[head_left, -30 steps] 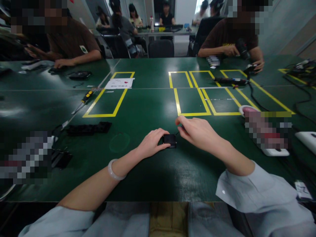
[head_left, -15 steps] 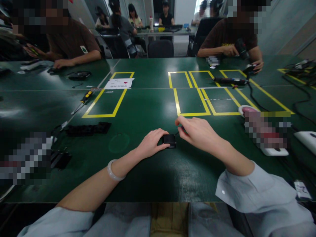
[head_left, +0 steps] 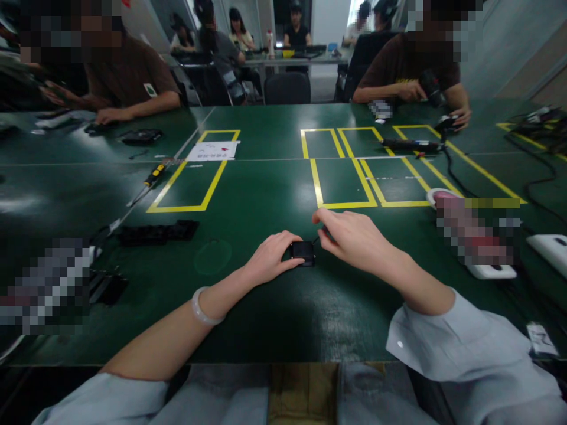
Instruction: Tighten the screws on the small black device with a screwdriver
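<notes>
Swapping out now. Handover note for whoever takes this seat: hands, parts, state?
Left hand: on the green table, fingers closed around the small black block, holding it flat.
Right hand: beside the block's far right corner, fingers pinched at a thin black wire there; the grip itself is too small to confirm.
Black strip part lies to the left, screwdriver beyond it, both untouched.
Done: block held down. Left: whatever the wire needs.
</notes>
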